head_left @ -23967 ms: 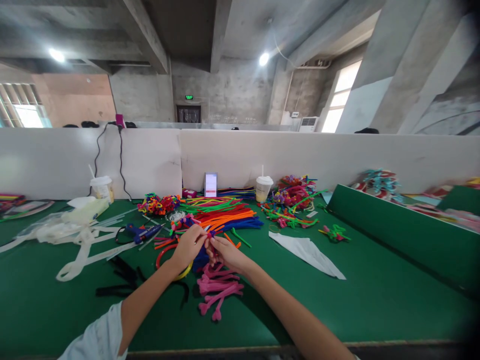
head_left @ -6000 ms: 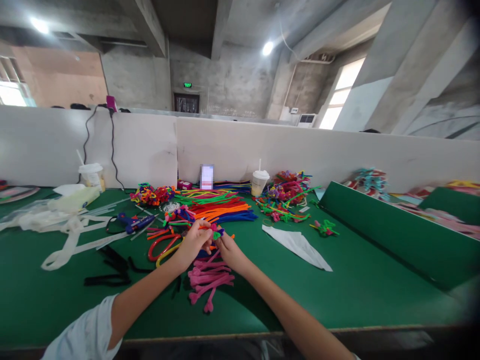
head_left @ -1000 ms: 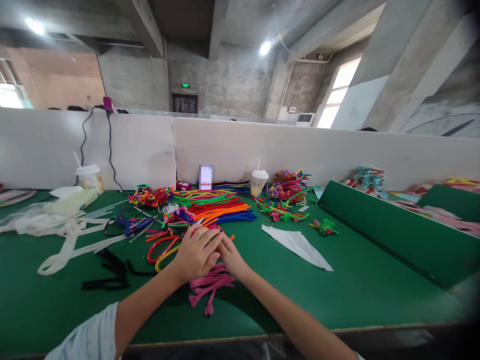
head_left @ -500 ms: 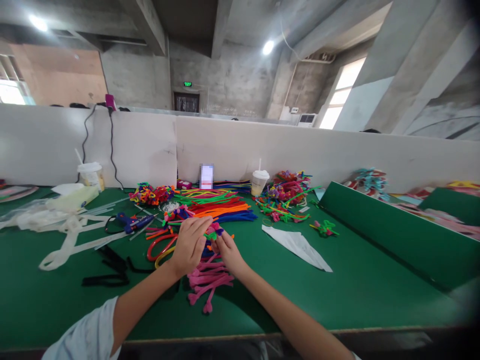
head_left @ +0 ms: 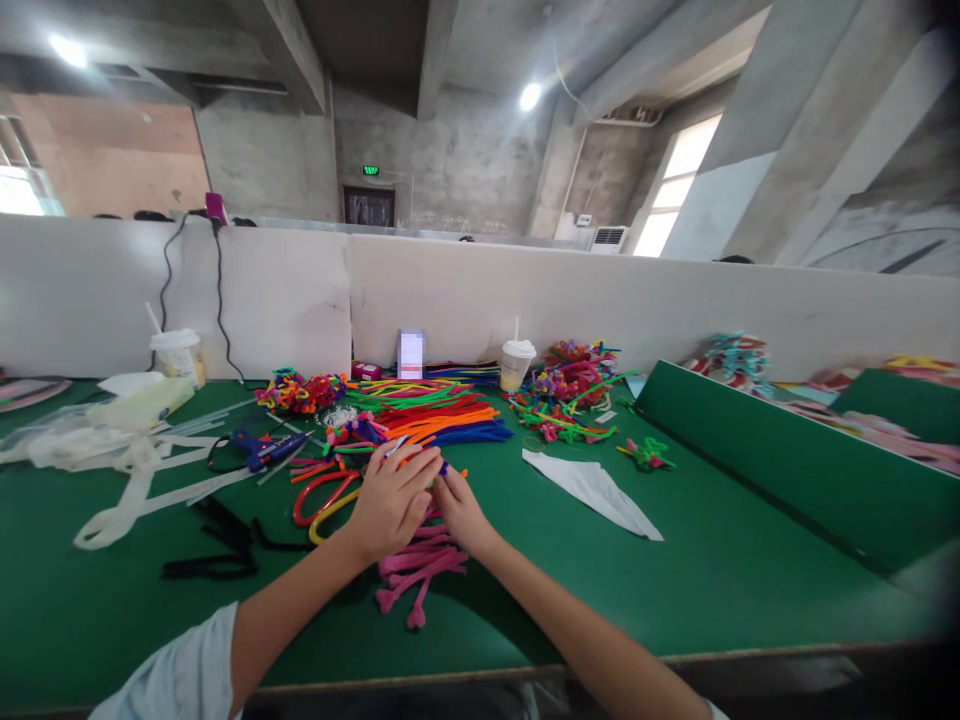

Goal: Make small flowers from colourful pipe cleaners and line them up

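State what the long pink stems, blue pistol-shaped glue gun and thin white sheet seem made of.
Long pink stems: likely chenille, matte, with soft, fuzzy outlines; any core is hidden.
Blue pistol-shaped glue gun: probably hard plastic, smoothly moulded.
Thin white sheet: perhaps paper or cloth, matte, creased.

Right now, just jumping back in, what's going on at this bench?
A person's left hand is cupped over the fingertips of their right hand, which hold a small purple fuzzy piece; the rest is hidden. Pink fuzzy stems lie just nearer the person, and orange stems lie beyond the hands. A blue glue gun rests on the green table to the left.
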A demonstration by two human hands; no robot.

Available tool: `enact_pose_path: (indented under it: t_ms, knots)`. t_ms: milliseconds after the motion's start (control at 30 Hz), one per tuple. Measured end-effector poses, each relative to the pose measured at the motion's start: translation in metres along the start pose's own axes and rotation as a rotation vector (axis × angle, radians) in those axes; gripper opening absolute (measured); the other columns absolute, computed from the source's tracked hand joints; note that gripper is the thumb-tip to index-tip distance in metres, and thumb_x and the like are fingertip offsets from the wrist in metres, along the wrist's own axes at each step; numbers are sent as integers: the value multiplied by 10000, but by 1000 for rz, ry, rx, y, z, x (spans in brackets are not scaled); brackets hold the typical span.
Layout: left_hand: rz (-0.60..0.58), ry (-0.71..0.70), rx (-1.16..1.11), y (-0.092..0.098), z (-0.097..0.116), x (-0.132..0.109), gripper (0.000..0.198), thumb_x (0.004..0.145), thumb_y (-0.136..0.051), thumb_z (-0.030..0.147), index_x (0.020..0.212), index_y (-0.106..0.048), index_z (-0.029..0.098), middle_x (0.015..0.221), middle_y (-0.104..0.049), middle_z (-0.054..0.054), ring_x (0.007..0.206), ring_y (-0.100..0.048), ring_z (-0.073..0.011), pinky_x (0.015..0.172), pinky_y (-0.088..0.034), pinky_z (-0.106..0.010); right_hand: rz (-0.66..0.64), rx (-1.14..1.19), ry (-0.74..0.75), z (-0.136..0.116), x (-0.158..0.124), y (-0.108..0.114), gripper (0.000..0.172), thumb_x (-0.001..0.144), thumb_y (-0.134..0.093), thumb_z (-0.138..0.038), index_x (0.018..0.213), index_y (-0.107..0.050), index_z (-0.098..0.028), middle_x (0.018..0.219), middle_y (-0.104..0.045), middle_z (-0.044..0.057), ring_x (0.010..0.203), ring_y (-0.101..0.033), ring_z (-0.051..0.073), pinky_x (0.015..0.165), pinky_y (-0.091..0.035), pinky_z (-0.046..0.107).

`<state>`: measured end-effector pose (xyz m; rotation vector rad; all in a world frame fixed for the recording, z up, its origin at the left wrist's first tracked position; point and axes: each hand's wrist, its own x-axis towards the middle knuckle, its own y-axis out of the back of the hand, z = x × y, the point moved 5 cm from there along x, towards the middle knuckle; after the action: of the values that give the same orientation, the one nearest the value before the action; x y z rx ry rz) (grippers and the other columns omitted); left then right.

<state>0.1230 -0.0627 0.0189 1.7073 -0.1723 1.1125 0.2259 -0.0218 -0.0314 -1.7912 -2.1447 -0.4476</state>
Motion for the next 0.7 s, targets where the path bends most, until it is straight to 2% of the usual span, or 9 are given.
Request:
enact_pose_path:
  t_ms: [133,200,300,467,700]
  knots:
    - [146,81,-24,8,-6,0,323,850,-354,189,1147,-478,157,1122,-541,-99,1058,-438,-206,932,-312,-407,-8,62,-44,3,1,0,414,767,-393,-601,680,-417,-197,559,-332,-48,496,-300,90,476,-298,228]
    - [196,42,13,10,-6,0,207,825,-439,195,1006,-534,167,966,-581,-76,947,-478,-196,895,-342,-397,-10,59,-35,1,1,0,418,768,-392,-602,653,-402,-200,550,-329,-48,492,-298,90,477,-292,230]
    - [211,-28,85,11,-1,1,87,804,-496,163,871,-549,177,796,-585,-34,796,-486,-167,838,-365,-376,-1,46,-17,-1,1,0,423,761,-396,-606,646,-399,-199,554,-326,-47,490,-284,88,471,-287,227]
    - [226,-87,138,13,8,2,81,807,-489,119,851,-540,164,762,-594,-25,755,-484,-156,795,-356,-354,-9,16,27,-3,-2,-1,356,783,-409,-536,718,-444,-188,603,-367,-36,524,-301,89,498,-321,226]
    - [251,-56,111,16,11,4,73,827,-476,145,833,-544,171,745,-602,-14,730,-495,-147,771,-337,-340,20,21,29,-6,-5,-2,291,786,-428,-475,739,-467,-190,607,-387,-33,539,-334,99,517,-347,233]
